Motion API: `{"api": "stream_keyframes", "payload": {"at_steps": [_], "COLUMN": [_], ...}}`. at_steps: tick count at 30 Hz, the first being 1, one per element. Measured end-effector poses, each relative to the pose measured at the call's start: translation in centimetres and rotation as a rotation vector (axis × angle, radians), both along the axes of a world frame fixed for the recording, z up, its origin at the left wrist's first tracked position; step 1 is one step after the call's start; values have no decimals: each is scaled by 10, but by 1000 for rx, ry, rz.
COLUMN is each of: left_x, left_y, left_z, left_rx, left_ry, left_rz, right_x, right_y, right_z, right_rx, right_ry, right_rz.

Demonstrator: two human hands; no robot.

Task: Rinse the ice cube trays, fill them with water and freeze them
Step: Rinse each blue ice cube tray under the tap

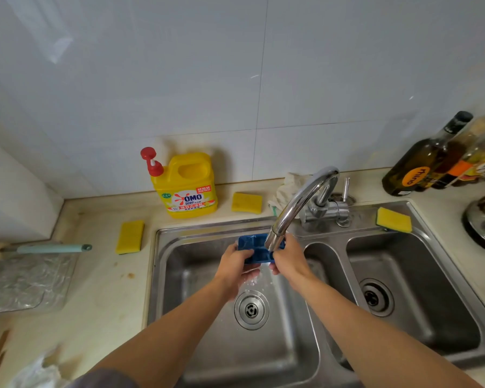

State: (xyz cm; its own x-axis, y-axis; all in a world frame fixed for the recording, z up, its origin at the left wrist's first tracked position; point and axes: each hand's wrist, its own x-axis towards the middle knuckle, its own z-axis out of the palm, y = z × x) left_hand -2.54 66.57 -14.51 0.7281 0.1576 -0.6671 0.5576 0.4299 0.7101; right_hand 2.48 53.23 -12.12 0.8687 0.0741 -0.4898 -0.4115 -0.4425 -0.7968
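Kitchen counter, beige, against a white tiled wall, with a double stainless sink point(207, 229) set into it. Items as I logged them from the head view:

1. Ice cube tray point(254, 247), blue, the only one in sight. It was held over the left basin, directly under the faucet spout point(300, 200), which hid part of its right side. I judged it was placed there so the stream ran through the cells. Drops showed beneath it, above the drain point(251, 309).
2. Left hand point(233, 268): fingers curled round the tray's near-left edge, supporting it.
3. Right hand point(289, 259): gripped the tray's right end, beside the spout mouth. Two hands, I judged, to steady the tray and tilt it for draining.
4. Detergent jug point(189, 186), yellow with a red pump, on the far counter left of the faucet, untouched.
5. Yellow sponge point(130, 237) on the counter left of the sink; second sponge point(247, 202) beside the jug; third sponge point(394, 219) on the far rim above the right basin.
6. Crumpled cloth point(289, 189) behind the faucet.
7. Dark bottles point(426, 161), far right.
8. Teal-handled tool point(53, 248), left counter.

Stage, by my reading: rinsing, with filling and freezing not yet done.
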Motion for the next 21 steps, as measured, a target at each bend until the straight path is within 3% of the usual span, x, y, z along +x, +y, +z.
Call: {"api": "stream_keyframes", "payload": {"at_steps": [7, 10, 13, 17, 21], "left_x": [-8, -4, 4, 8, 10], "left_y": [-19, -21, -10, 4, 2], "left_z": [3, 3, 6, 12, 17], "left_rx": [-172, 19, 220, 358, 437], "left_ry": [-19, -6, -12, -48, -65], "left_rz": [8, 94, 115, 27, -28], "right_x": [-8, -8, -7, -5, -7], "right_y": [-3, -4, -8, -11, -9], "right_z": [-1, 2, 4, 7, 6], "right_rx": [119, 64, 75, 183, 95], "right_ry": [-1, -14, 100, 268, 232], "right_rz": [-86, 23, 119, 48, 102]}}
